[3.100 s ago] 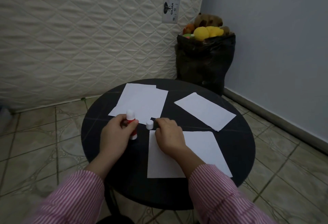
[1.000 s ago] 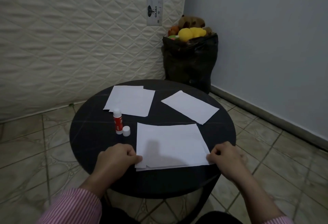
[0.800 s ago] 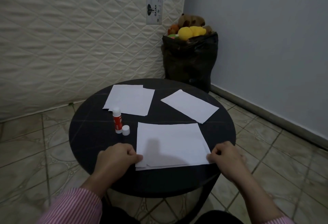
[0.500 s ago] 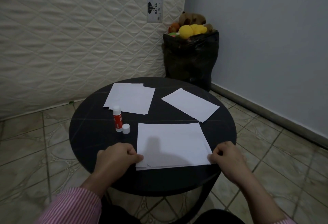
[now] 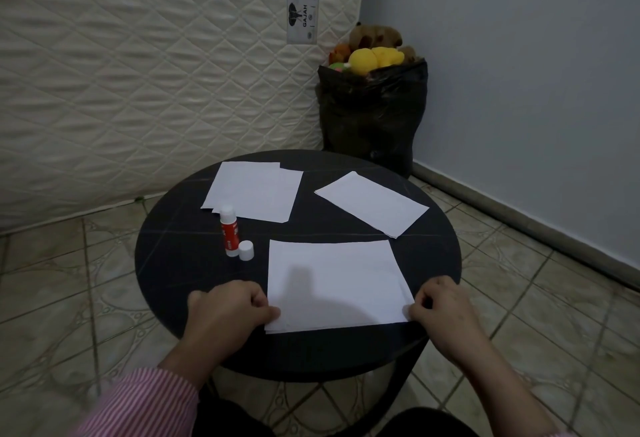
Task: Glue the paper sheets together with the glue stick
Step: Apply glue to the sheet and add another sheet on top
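Fingers of my left hand (image 5: 227,312) curl and pinch the near left corner of the stacked paper sheets (image 5: 334,284), and my right hand (image 5: 441,308) pinches the near right corner the same way. Taking that stack as my landmark: it lies flat at the near side of the round black table (image 5: 166,263), long axis running left to right, with slightly offset edges showing along its near side. Just left of its far left corner the glue stick (image 5: 229,230) stands upright, red body, white tip pointing up, uncapped, and its small white cap (image 5: 246,250) sits on the table touching its base. Beyond the stack to the left lie two overlapping white sheets (image 5: 254,190), whose near corner is just behind the glue stick. Beyond it to the right a single sheet (image 5: 372,204) lies at an angle, apart from the others. All the paper is smooth, plain and rectangular.
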